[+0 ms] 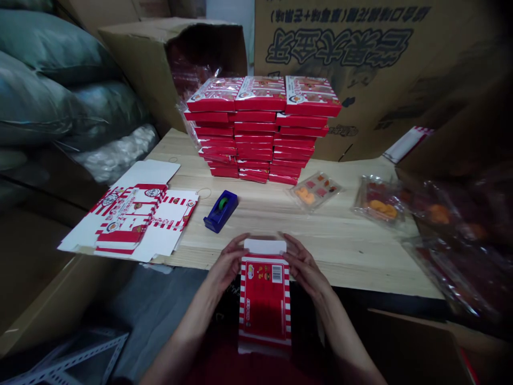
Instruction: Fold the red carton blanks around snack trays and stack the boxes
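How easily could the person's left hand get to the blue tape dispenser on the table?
Probably quite easily: the left hand is on the red-and-white carton, and the blue tape dispenser sits just ahead of it on the wooden table. Nothing seems to stand between them, though the hand would likely have to leave the carton first.

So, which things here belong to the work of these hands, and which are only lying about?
Part of the work: left hand, right hand, the red-and-white carton they hold, the flat carton blanks, the stacked red boxes.
Lying about: blue tape dispenser, cardboard shipping box, grey sacks.
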`<state>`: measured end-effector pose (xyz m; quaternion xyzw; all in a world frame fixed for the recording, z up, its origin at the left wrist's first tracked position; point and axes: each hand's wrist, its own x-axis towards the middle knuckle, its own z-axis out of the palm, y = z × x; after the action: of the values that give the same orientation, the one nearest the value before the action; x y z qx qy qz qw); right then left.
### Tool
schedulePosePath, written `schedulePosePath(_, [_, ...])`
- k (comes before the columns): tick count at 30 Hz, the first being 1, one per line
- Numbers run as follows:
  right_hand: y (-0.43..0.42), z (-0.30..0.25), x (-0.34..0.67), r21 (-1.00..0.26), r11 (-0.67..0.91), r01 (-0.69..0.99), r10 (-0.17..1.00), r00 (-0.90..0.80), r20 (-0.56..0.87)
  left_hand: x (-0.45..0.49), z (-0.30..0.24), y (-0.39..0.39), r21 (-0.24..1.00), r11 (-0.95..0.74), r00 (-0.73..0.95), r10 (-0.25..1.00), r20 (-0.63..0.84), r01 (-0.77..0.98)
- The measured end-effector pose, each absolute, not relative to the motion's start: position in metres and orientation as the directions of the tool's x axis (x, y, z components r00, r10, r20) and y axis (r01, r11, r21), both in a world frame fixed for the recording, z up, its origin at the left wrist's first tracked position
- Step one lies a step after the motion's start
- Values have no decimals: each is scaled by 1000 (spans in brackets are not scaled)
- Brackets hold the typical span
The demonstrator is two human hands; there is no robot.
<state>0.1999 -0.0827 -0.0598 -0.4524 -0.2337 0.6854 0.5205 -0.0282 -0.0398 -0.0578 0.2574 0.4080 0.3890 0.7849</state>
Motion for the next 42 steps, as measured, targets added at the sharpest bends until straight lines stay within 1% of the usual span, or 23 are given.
schedulePosePath(2, [-79, -60, 205, -746, -434, -506, 900, -198, -389, -32, -60, -30, 604, 695, 482, 713, -509, -390])
schedulePosePath(4, [-76, -62, 207, -724, -465, -510, 886, -263, -383, -35, -65, -23, 523, 760, 508, 649, -567, -387])
schedulePosePath(6, [-75, -65, 206, -706, -470, -530, 882, -251, -399, -34, -70, -22, 480, 788, 497, 616, -612, -385])
schedulePosePath(9, [-78, -70, 203, -708, -445, -548, 885, -149, -441, -30, -69, -28, 474, 797, 479, 604, -637, -376])
schedulePosePath(11, [-82, -72, 201, -732, -411, -542, 891, -70, -449, -26, -65, -37, 522, 760, 451, 649, -612, -387])
schedulePosePath(14, [-89, -73, 198, -768, -373, -520, 904, -17, -427, -26, -59, -48, 710, 597, 364, 798, -480, -373])
schedulePosePath(16, [-93, -73, 197, -818, -329, -472, 927, 4, -376, -30, -58, -52, 835, 474, 373, 855, -361, -278])
schedulePosePath(17, [-95, -74, 197, -847, -301, -437, 940, 14, -341, -33, -59, -53, 879, 426, 405, 857, -317, -212])
schedulePosePath(20, [-102, -75, 202, -911, -239, -335, 967, -1, -254, -44, -63, -52, 955, 292, 493, 838, -234, -43])
schedulePosePath(22, [-106, -74, 210, -936, -237, -259, 972, -70, -226, -50, -62, -51, 968, 249, 527, 821, -219, 14])
schedulePosePath(25, [-109, -68, 221, -957, -239, -162, 961, -184, -209, -52, -54, -49, 966, 250, 568, 787, -240, 63])
schedulePosePath(29, [-98, -55, 227, -969, -216, -117, 955, -231, -185, -47, -36, -40, 967, 213, 568, 782, -256, 142])
schedulePosePath(31, [-89, -50, 227, -972, -221, -83, 941, -281, -190, -44, -30, -32, 968, 171, 609, 753, -249, 184])
schedulePosePath(34, [-78, -47, 227, -960, -276, -46, 904, -353, -242, -41, -28, -22, 970, 110, 658, 717, -229, 218])
schedulePosePath(38, [-69, -49, 226, -946, -320, -56, 910, -297, -290, -37, -32, -14, 971, 75, 644, 737, -207, 227])
schedulePosePath(42, [-63, -50, 223, -940, -328, -91, 919, -261, -295, -33, -31, -9, 974, 99, 649, 732, -208, 202])
